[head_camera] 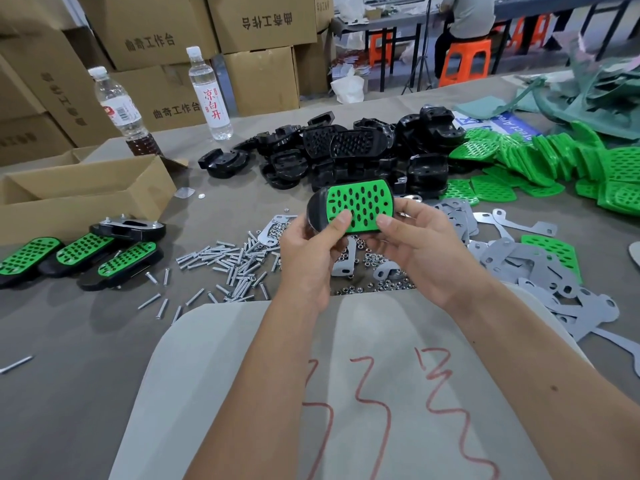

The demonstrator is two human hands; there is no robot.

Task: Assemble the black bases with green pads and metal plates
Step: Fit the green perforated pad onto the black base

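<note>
Black base (316,213) with green pad (360,206) seated: I observe left hand (308,251) and right hand (415,244) gripping it, thumbs pressing the pad.

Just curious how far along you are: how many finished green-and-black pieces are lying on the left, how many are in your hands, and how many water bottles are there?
Finished pieces on the left: 3
Piece held in both hands: 1
Bottles: 2
Total: 6
</note>
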